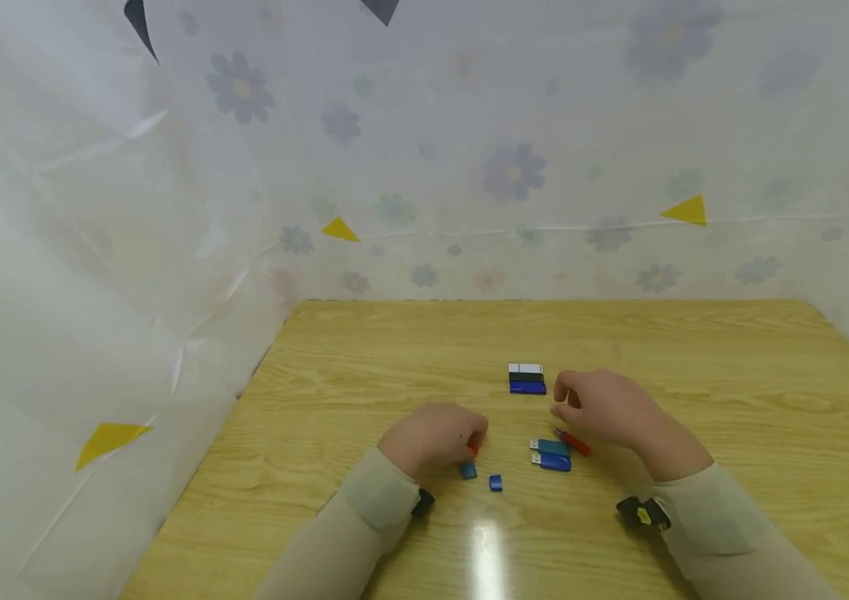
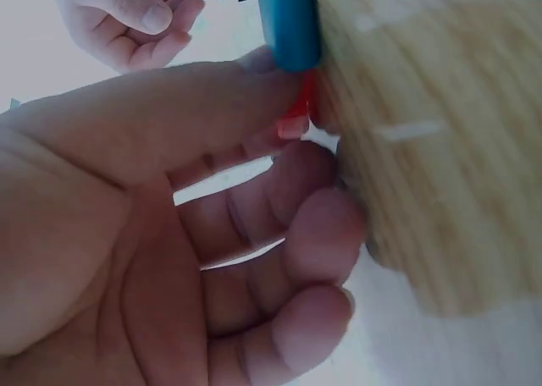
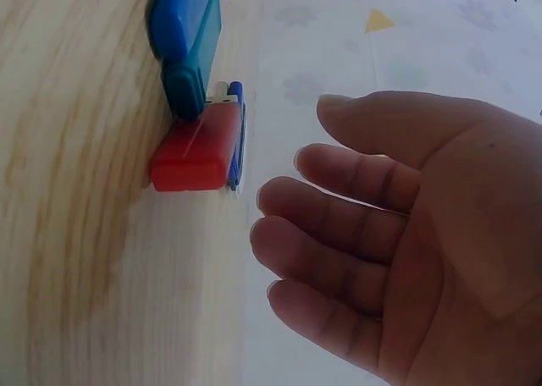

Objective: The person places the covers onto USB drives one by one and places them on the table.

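My left hand [image 1: 435, 437] pinches a small red USB stick cap [image 2: 295, 122] between thumb and fingers, low at the tabletop. Close beside it lies a teal cap [image 1: 468, 471], and a blue cap [image 1: 496, 483] is a little to the right. My right hand [image 1: 607, 408] hovers with loosely bent fingers and holds nothing. Below its fingertips, an uncapped red USB stick [image 1: 576, 442] lies at a slant. It adjoins a teal USB stick [image 1: 554, 447], with a blue USB stick [image 1: 555, 462] in front; both show bare metal plugs pointing left.
Farther back, a white USB stick [image 1: 526, 368], a black one [image 1: 526, 377] and a blue one [image 1: 527, 388] lie side by side, capped. The wooden table [image 1: 364, 350] meets a flowered plastic curtain [image 1: 424, 167] at the back.
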Action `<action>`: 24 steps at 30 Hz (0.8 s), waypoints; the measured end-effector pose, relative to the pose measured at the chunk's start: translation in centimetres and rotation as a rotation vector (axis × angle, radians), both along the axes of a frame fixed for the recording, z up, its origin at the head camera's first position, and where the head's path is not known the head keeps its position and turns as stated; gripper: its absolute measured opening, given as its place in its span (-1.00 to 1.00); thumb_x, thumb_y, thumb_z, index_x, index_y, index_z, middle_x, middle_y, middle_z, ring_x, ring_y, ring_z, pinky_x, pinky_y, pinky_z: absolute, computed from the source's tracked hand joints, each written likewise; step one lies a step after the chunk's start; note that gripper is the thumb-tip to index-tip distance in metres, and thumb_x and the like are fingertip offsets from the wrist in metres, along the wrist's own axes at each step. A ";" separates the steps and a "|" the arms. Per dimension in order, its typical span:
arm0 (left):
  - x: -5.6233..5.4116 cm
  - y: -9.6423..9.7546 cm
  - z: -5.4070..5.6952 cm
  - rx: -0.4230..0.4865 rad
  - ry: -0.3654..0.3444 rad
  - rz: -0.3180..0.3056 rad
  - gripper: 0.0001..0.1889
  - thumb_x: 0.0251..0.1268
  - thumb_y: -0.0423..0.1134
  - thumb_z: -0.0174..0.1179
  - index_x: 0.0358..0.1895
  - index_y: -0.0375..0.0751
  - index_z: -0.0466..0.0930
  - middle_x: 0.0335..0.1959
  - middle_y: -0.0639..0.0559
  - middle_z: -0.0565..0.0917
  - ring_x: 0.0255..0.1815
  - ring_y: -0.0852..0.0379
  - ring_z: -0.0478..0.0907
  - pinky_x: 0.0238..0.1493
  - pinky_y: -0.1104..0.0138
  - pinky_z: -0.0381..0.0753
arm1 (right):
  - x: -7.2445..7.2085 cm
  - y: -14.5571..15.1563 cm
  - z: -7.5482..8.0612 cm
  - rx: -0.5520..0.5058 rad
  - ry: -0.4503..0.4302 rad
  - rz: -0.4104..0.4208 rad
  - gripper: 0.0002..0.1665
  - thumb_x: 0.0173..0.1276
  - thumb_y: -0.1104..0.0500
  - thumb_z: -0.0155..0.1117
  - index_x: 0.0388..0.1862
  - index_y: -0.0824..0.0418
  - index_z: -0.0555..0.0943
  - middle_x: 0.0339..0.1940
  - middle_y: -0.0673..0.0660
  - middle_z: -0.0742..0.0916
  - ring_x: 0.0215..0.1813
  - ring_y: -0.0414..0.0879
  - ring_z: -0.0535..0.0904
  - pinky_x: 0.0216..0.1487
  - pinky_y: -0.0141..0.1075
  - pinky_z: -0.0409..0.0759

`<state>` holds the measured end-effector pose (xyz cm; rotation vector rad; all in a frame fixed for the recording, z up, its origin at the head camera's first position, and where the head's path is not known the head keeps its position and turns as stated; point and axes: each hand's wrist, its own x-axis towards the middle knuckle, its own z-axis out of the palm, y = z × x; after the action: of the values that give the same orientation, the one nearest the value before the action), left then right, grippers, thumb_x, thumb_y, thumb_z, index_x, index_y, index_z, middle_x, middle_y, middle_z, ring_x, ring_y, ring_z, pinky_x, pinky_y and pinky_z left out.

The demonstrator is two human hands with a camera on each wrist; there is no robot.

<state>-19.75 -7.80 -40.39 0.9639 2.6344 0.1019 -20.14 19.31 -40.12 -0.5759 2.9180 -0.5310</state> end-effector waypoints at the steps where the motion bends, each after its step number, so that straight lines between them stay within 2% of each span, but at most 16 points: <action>1: 0.0 0.0 0.0 0.005 0.005 0.005 -0.86 0.40 -0.24 0.27 -0.33 0.05 0.52 -0.48 0.21 0.50 -0.47 0.23 0.37 -0.42 0.37 0.37 | 0.0 0.0 0.0 0.001 -0.003 0.004 -0.84 0.43 0.01 0.32 -0.18 0.05 0.59 -0.45 -0.08 0.58 -0.46 -0.15 0.44 -0.40 -0.21 0.44; 6: -0.3 0.2 0.0 0.072 0.038 0.035 -0.86 0.32 -0.31 0.20 -0.36 0.03 0.51 -0.51 0.18 0.51 -0.52 0.21 0.36 -0.47 0.34 0.35 | 0.3 0.3 0.0 0.004 -0.018 0.023 -0.85 0.41 0.02 0.34 -0.28 0.01 0.57 -0.51 -0.09 0.56 -0.51 -0.15 0.42 -0.46 -0.21 0.40; 9: -0.4 0.3 0.0 0.094 0.064 0.050 -0.86 0.35 -0.29 0.18 -0.36 0.05 0.49 -0.51 0.17 0.52 -0.52 0.19 0.38 -0.46 0.32 0.38 | 0.5 0.5 0.1 0.009 -0.026 0.035 -0.83 0.39 0.02 0.37 -0.33 -0.01 0.55 -0.53 -0.10 0.56 -0.52 -0.16 0.41 -0.46 -0.22 0.38; 15: -0.7 0.8 0.0 0.120 0.092 0.087 -0.89 0.38 -0.23 0.19 -0.31 0.08 0.49 -0.50 0.19 0.54 -0.51 0.18 0.42 -0.44 0.31 0.42 | 0.9 0.7 0.1 0.024 -0.110 0.044 -0.78 0.37 0.00 0.40 -0.41 -0.03 0.55 -0.54 -0.11 0.57 -0.50 -0.15 0.42 -0.44 -0.21 0.37; 21: -0.8 0.9 0.2 0.104 0.117 0.090 -0.93 0.39 -0.22 0.21 -0.28 0.04 0.52 -0.50 0.20 0.53 -0.52 0.19 0.41 -0.43 0.33 0.41 | 0.9 0.7 -0.2 0.044 -0.156 0.057 -0.75 0.36 0.02 0.42 -0.46 -0.03 0.55 -0.54 -0.12 0.58 -0.48 -0.16 0.43 -0.43 -0.21 0.38; 24: -0.8 0.9 0.2 0.092 0.126 0.081 -0.94 0.41 -0.20 0.22 -0.26 0.03 0.54 -0.50 0.19 0.53 -0.51 0.19 0.41 -0.43 0.34 0.41 | 0.7 0.8 -0.2 0.034 -0.151 0.060 -0.81 0.38 0.10 0.37 -0.42 0.00 0.57 -0.53 -0.11 0.58 -0.48 -0.16 0.43 -0.42 -0.22 0.38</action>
<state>-20.60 -6.86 -40.15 0.9211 2.8066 0.1894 -19.43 20.10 -40.36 -0.5892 2.7531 -0.4938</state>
